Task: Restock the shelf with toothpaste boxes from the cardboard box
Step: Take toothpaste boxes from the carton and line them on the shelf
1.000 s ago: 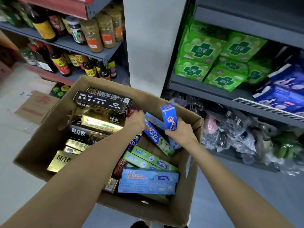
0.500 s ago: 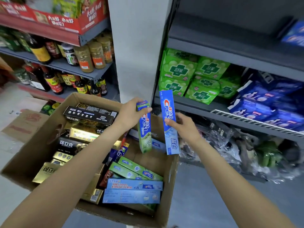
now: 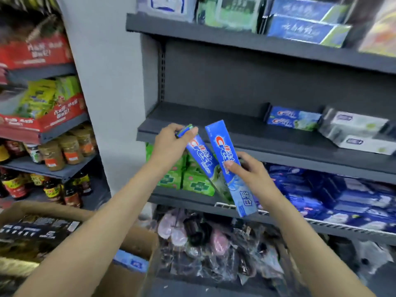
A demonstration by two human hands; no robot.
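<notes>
My left hand [image 3: 169, 142] grips the top end of a blue-and-green Crest toothpaste box [image 3: 202, 157], which slants down to the right. My right hand [image 3: 249, 174] pinches the middle of a longer blue Crest box [image 3: 230, 168] beside it. Both boxes hang in front of the edge of a dark grey shelf [image 3: 192, 125] whose left part is bare. Further right on that shelf lie two stacked Crest boxes [image 3: 293, 118] and white toothpaste boxes [image 3: 360, 131]. The cardboard box [image 3: 132, 239] sits at lower left with dark and gold toothpaste boxes inside.
Green packs [image 3: 192, 183] and blue packs [image 3: 334, 194] fill the shelf below. Plastic-wrapped goods [image 3: 214, 249] lie on the bottom level. A white pillar [image 3: 107, 82] separates a left rack of jars [image 3: 70, 146], sauce bottles and red snack trays. More boxes stand on the top shelf [image 3: 300, 24].
Both hands have lifted the two Crest boxes out of the cardboard box and up to the toothpaste shelf's front edge. The view has tilted up from the box to the shelves.
</notes>
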